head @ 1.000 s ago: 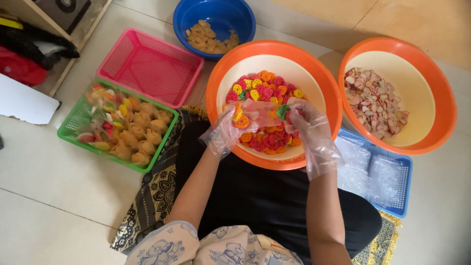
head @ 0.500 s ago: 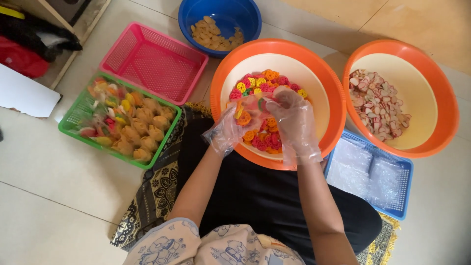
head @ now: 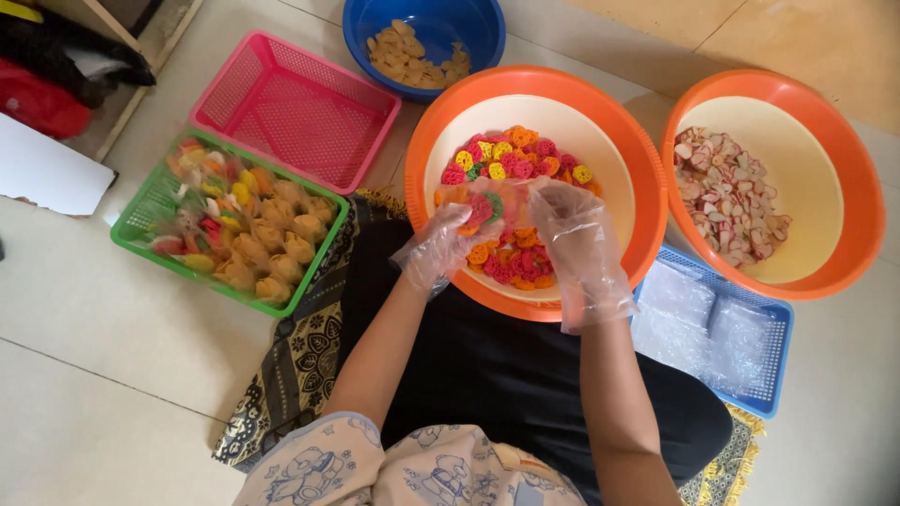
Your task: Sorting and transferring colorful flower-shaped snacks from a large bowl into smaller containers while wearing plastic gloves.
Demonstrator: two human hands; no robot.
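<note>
Both hands wear loose clear plastic gloves and meet over the near side of an orange basin [head: 628, 159] with a cream inside, holding colourful flower-shaped crackers [head: 511, 159] in red, yellow, orange and green. My left hand [head: 445, 239] holds a small clear bag [head: 473, 211] with a few crackers inside. My right hand [head: 572, 225] is closed on the bag's other side, fingers at its mouth.
A green basket [head: 141, 220] of filled snack bags stands at the left, a pink basket [head: 291, 108] behind it. A blue bowl [head: 370, 33] holds pale chips. A second orange basin [head: 844, 169] has pink-white crackers. A blue basket [head: 759, 375] with clear plastic bags lies at the right.
My right hand has moved left from the basin's right side to meet my left hand over the crackers. The bag is now held between both hands.
</note>
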